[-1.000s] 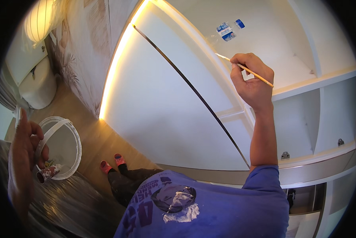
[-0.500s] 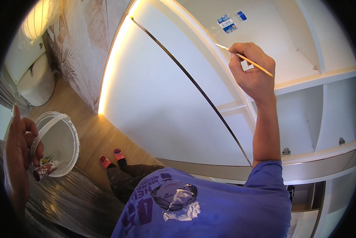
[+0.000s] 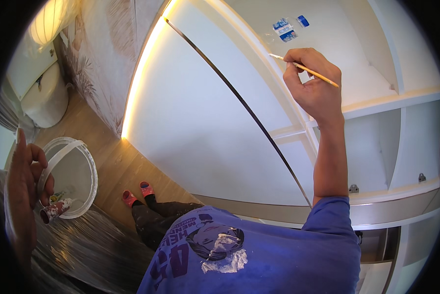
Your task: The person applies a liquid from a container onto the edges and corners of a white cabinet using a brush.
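Note:
A thin paintbrush [image 3: 318, 75] with a yellow handle is pinched in my right hand [image 3: 317, 95]. Its white-coated tip touches or hovers just beside the pale edge strip [image 3: 252, 46] of a white cabinet; I cannot tell which. At far left, the curled fingers of my left hand [image 3: 20, 196] hold the white handle [image 3: 63, 156] of a bucket [image 3: 95, 179], while the index finger points up with something white at its tip. A paint-stained, roller-like cylinder [image 3: 56, 211] sticks out over the bucket's near rim, beside a clear plastic piece inside.
A clear bottle with a blue-and-white label [image 3: 284, 30] lies in the cabinet. White shelf dividers [image 3: 399, 142] with metal hinge plates [image 3: 354, 188] are at right. A dark strip [image 3: 230, 90] crosses the white panel. Plastic sheeting [image 3: 83, 250] covers something at lower left; a toilet [image 3: 46, 98] stands behind.
My right hand has risen slightly, and the brush tip has moved a little along the edge strip. My left hand and the bucket stay as they were.

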### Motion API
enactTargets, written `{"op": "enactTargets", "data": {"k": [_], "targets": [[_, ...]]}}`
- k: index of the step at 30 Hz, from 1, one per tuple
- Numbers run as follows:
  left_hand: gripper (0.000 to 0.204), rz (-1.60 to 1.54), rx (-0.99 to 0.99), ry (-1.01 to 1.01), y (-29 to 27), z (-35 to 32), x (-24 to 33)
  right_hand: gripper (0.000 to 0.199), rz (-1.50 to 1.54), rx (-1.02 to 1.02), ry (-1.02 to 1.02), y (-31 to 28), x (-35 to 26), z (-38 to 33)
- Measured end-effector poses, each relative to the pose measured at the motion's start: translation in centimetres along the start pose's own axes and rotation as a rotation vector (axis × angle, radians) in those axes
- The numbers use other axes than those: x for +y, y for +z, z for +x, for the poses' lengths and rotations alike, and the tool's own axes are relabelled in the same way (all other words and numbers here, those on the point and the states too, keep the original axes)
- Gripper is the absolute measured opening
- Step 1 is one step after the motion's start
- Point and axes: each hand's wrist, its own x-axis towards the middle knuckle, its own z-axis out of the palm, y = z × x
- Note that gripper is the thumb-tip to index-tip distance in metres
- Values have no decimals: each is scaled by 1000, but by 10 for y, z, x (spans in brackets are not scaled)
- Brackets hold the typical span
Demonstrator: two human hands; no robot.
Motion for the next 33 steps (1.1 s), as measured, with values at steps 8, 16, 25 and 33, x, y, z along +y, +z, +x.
{"op": "enactTargets", "data": {"k": [8, 16, 25, 33], "targets": [[62, 0, 15, 2, -2, 3, -6, 9, -41, -9, -21, 2, -2, 2], [63, 55, 35, -8, -3, 3, -5, 12, -35, -41, -29, -5, -7, 4], [64, 38, 33, -11, -3, 5, -9, 12, -38, -26, -74, 8, -4, 13], [65, 94, 73, -2, -1, 3, -8, 14, -58, -66, -53, -1, -5, 7]]}}
